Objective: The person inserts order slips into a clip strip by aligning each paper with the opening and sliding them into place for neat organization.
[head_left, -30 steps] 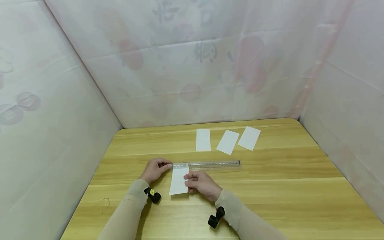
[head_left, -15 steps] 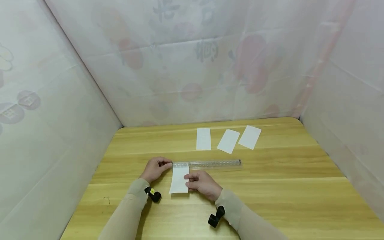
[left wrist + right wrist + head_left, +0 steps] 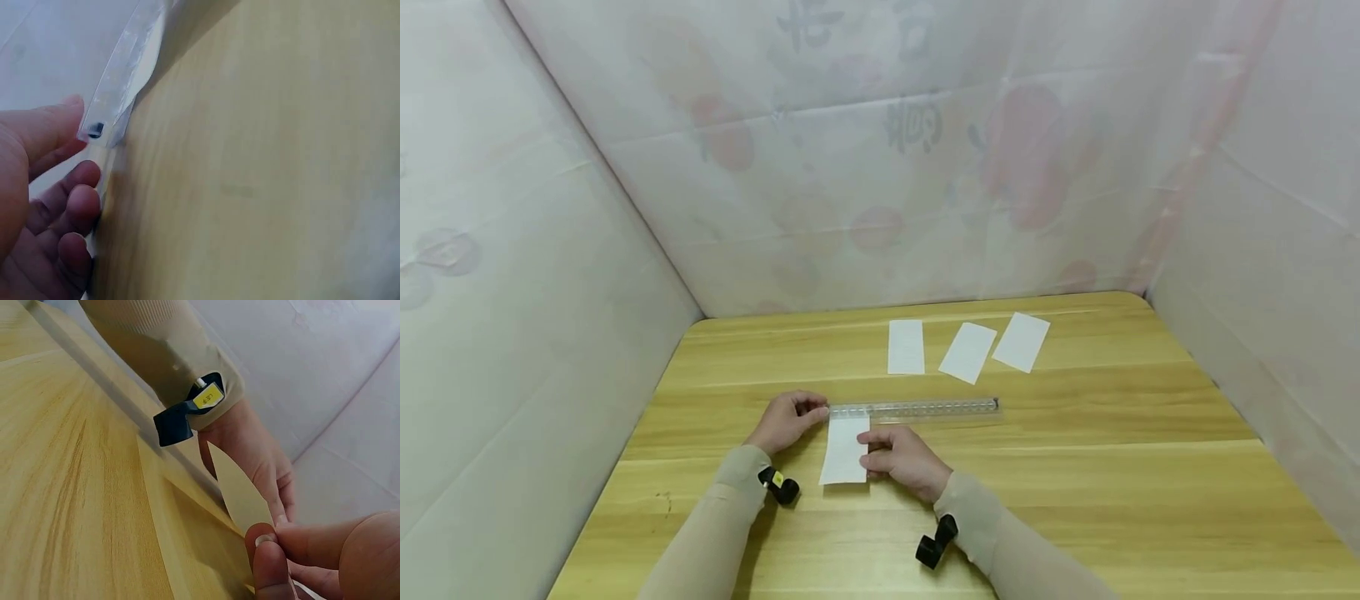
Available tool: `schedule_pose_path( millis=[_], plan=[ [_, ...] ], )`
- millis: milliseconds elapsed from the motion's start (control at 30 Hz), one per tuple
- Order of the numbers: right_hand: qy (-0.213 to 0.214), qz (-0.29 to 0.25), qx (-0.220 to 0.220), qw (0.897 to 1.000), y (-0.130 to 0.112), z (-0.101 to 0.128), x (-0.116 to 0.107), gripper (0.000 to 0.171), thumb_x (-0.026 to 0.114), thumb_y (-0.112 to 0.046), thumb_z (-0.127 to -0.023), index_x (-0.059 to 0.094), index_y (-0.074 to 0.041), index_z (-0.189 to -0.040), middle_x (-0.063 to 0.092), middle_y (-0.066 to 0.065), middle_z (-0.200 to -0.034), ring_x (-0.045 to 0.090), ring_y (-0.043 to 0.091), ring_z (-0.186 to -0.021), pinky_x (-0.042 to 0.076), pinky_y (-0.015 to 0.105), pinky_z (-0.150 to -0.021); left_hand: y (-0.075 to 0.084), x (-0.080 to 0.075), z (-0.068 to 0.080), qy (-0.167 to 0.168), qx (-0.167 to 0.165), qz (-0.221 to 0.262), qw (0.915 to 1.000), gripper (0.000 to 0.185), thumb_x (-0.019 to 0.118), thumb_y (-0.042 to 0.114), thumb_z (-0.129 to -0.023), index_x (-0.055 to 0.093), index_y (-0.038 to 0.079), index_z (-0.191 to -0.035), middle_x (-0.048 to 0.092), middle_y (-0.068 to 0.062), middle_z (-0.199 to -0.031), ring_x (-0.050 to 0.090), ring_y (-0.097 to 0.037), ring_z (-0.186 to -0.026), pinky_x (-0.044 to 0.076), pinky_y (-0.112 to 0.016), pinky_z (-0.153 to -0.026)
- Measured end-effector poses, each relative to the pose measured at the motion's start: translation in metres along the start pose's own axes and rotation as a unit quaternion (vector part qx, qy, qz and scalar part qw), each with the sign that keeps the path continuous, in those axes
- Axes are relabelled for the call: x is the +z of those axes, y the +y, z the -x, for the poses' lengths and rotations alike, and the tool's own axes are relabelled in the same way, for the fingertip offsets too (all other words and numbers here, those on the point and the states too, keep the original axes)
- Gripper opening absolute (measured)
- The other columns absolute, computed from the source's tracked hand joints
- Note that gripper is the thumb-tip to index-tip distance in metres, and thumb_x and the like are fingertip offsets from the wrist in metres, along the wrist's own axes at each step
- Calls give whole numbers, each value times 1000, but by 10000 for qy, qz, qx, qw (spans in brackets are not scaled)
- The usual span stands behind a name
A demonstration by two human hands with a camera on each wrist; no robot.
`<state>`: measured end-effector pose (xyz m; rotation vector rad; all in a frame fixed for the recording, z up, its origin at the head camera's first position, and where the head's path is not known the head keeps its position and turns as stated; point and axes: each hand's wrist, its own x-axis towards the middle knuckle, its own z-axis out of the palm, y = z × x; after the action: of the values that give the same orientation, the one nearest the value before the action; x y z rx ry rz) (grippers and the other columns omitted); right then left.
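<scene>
A long clear plastic strip (image 3: 936,408) with a row of small marks lies crosswise before me, a dark bit at its right end. My left hand (image 3: 784,421) pinches its left end between thumb and index finger, the other fingers curled beneath, as the left wrist view shows near the strip's small dark end (image 3: 95,130). The top edge of a white slip of paper (image 3: 842,458) meets the strip's left part. With thumb and fingers my right hand (image 3: 912,460) pinches the slip's right edge. In the right wrist view the paper (image 3: 237,487) bends up off the table.
Three more white slips lie at the back of the wooden table (image 3: 1112,483): one straight (image 3: 906,347), one slanted (image 3: 967,353), and another slanted (image 3: 1022,342) farther right. Pale printed cloth (image 3: 880,167) stands behind and at both sides. Each wrist carries a black camera mount (image 3: 936,542).
</scene>
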<state>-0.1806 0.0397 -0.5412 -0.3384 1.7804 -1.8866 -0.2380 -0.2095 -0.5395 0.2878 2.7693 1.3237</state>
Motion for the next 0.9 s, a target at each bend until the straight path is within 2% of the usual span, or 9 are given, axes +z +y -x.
schedule_pose_path(
  millis=[133, 300, 433, 633, 900],
  plan=[
    [-7, -62, 88, 9999, 0, -1, 0, 46, 66, -4, -90, 52, 9, -131, 56, 18, -108, 62, 19, -83, 55, 32, -75, 10, 4, 1, 96, 427, -374, 9983, 17, 74, 21, -87, 74, 14, -102, 65, 8, -93, 57, -10, -81, 49, -31, -73],
    [-1, -94, 83, 9999, 0, -1, -1, 47, 66, -4, -90, 51, 10, -132, 56, 18, -107, 63, 20, -82, 55, 33, -74, 22, 8, -2, 23, 910, -826, 9924, 16, 74, 19, -87, 75, 13, -102, 63, 11, -91, 57, -8, -81, 49, -33, -75],
    [13, -112, 122, 9999, 2, -2, -1, 46, 67, -3, -89, 52, 9, -131, 57, 15, -105, 63, 18, -80, 55, 32, -74, 20, 11, -7, -37, 870, -919, 9920, 14, 74, 18, -86, 76, 15, -100, 62, 13, -89, 56, -6, -80, 48, -30, -74],
    [30, -109, 102, 9999, 4, -3, 1, 46, 67, -3, -88, 53, 9, -130, 57, 15, -103, 63, 18, -80, 55, 34, -74, 11, 12, -7, -16, 688, -596, 9958, 12, 74, 17, -86, 76, 17, -98, 63, 11, -91, 57, -7, -81, 49, -29, -74],
    [128, 39, 103, 9999, 1, -2, 0, 46, 68, -3, -88, 53, 10, -130, 58, 17, -107, 62, 18, -82, 55, 32, -73, 13, 11, -9, -68, 846, -446, 9954, 13, 72, 15, -88, 76, 14, -99, 65, 9, -92, 58, -8, -83, 50, -29, -74]
  ],
)
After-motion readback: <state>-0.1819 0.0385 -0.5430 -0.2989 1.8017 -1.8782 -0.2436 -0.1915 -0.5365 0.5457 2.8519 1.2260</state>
